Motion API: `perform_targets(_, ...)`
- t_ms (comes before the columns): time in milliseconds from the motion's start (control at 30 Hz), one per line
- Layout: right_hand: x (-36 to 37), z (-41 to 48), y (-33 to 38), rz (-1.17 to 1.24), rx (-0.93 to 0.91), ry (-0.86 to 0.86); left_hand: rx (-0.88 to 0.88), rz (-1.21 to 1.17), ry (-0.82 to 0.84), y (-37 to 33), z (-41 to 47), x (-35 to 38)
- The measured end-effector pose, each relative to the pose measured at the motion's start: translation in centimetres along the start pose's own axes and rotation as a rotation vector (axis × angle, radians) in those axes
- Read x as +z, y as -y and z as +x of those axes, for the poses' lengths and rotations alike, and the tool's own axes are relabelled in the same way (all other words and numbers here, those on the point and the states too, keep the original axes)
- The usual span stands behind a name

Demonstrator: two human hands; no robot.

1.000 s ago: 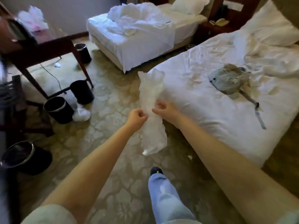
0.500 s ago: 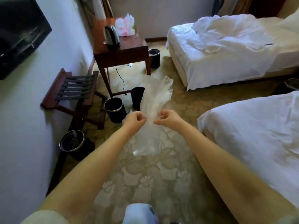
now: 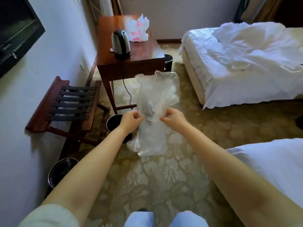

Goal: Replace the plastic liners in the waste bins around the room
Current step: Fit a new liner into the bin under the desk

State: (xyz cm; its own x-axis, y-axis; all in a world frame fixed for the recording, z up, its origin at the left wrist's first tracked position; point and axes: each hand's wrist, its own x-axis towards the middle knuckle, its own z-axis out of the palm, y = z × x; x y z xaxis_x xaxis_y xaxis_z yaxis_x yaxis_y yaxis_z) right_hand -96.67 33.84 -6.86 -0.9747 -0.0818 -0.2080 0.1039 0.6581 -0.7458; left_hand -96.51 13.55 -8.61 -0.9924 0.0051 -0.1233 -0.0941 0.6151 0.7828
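Clear plastic liner (image 3: 157, 99), held in mid-air over the carpet (image 3: 164, 185), near a black bin (image 3: 108, 124). The left grip (image 3: 131, 119) and right grip (image 3: 172, 117) each pinch its film at mid-height. Pulled too hard, the thin film could tear. Compared with half a second ago, the pinches sit slightly wider apart.

Soft daylight, dim corners, wide-angle edge warp.

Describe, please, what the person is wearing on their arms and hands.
Both forearms are bare. A pale, off-white sleeve shows at the left elbow; no sleeve is in frame on the right arm. Neither the left hand nor the right hand wears gloves, rings or a watch.
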Motion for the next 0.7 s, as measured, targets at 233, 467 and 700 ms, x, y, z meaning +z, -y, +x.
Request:
perform_targets(233,-5.4,12.1,-1.9,-0.036,0.000,-0.026,-0.025,0.004,0.049,-4.9,13.1,3.8)
perform_targets(467,-12.7,23.2,-6.0,-0.075,-0.066,0.052,-0.159,0.162,0.049,-10.0,23.3,8.9)
perform_targets(700,-15.5,32.9,-6.8,-0.032,-0.094,0.153,-0.222,0.198,-0.043,-12.6,29.9,10.8)
